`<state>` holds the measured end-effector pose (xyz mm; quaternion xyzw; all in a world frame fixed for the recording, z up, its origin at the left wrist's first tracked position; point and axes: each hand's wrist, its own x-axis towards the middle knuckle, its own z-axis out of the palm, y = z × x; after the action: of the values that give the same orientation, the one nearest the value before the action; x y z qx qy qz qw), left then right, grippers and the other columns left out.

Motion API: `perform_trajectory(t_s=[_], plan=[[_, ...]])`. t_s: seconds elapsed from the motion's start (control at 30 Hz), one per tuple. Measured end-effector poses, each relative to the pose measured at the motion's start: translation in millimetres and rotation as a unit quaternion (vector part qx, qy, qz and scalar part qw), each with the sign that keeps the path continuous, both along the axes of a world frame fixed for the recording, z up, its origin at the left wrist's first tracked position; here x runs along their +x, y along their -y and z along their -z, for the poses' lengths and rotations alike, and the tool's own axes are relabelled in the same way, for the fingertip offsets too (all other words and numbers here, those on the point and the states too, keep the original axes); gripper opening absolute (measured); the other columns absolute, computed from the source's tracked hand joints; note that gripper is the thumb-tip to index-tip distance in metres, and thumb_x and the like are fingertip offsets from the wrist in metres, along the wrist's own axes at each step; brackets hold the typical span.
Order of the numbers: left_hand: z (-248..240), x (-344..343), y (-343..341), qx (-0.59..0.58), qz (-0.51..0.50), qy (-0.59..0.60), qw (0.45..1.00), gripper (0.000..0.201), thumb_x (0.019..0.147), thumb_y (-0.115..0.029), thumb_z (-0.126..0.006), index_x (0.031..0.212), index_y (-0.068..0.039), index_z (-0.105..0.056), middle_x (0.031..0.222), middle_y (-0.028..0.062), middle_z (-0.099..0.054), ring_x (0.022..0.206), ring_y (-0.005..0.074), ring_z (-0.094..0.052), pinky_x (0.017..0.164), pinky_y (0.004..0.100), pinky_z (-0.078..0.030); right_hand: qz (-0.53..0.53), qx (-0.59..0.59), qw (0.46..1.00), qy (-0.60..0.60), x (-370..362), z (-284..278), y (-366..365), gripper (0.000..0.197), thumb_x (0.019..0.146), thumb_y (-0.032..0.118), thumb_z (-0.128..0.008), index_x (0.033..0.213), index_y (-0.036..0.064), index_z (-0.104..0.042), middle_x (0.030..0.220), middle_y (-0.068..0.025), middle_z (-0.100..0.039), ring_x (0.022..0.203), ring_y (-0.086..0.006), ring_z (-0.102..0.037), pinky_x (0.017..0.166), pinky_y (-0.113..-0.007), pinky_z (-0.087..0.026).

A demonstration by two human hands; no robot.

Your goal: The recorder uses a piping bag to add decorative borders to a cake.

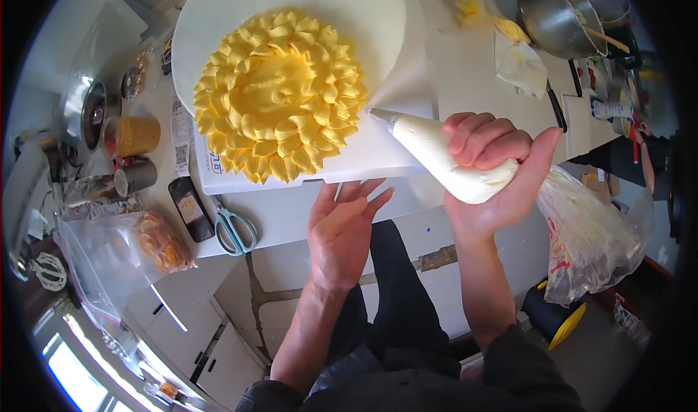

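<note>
A round cake (pixel 273 85) covered in piped yellow cream petals stands ahead of me, like a sunflower with a smoother yellow centre. Beneath it shows a white round board (pixel 363 19) over a white box-like base (pixel 389 150). My right hand (pixel 498 158) is wrapped round a piping bag (pixel 429 147) filled with pale cream. Its metal tip (pixel 382 114) points left toward the cake's right side, apart from the petals. Palm up, my left hand (pixel 338 237) has its fingers spread at the base's near edge; whether the fingertips touch it I cannot tell.
Left of the cake lie a phone (pixel 191 208), teal-handled scissors (pixel 234 230) and a bag of dried orange slices (pixel 163 241). A steel mixing bowl (pixel 556 19) stands at the far right. A clear plastic bag (pixel 589 237) hangs near my right wrist. Another person's hand (pixel 643 128) shows farther right.
</note>
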<state>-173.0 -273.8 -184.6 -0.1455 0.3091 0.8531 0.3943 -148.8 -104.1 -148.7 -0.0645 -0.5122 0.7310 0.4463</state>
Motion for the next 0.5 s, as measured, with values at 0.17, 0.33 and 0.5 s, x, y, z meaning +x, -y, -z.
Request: perform_trajectory(t_s=[0.17,0.33,0.5], plan=[[-1.5,0.9,-2.0,-0.012,-0.002,0.01,1.0,0.057,0.088,0.007,-0.047,0.144,-0.004,-0.041,0.138,0.0138,-0.056,0.128,0.0305,-0.053,0.111,0.051,-0.04,-0.008,-0.008,1.0,0.002,-2.6,5.2,-4.4,0.069,0.11,0.044,-0.011,0.067,0.0054,-0.049,0.063,-0.0114,-0.055,0.062,-0.026,-0.057,0.08,-0.046,-0.052],[-0.7,1.0,-3.0,-0.008,-0.003,0.013,1.0,0.057,0.088,0.006,-0.048,0.143,-0.003,-0.043,0.139,0.0143,-0.055,0.128,0.0309,-0.054,0.111,0.0513,-0.04,0.008,-0.007,1.0,0.009,-5.2,7.1,-5.5,0.069,0.11,0.044,-0.012,0.066,0.0057,-0.049,0.063,-0.0113,-0.055,0.06,-0.0257,-0.057,0.078,-0.046,-0.052],[-0.4,1.2,-3.5,-0.015,0.001,0.006,1.0,0.056,0.088,0.005,-0.047,0.144,-0.005,-0.043,0.141,0.0136,-0.054,0.128,0.031,-0.053,0.11,0.05,-0.041,0.002,-0.009,1.0,0.011,-5.8,4.4,-7.1,0.069,0.11,0.043,-0.012,0.066,0.0061,-0.049,0.062,-0.0113,-0.055,0.06,-0.0254,-0.056,0.077,-0.046,-0.052]])
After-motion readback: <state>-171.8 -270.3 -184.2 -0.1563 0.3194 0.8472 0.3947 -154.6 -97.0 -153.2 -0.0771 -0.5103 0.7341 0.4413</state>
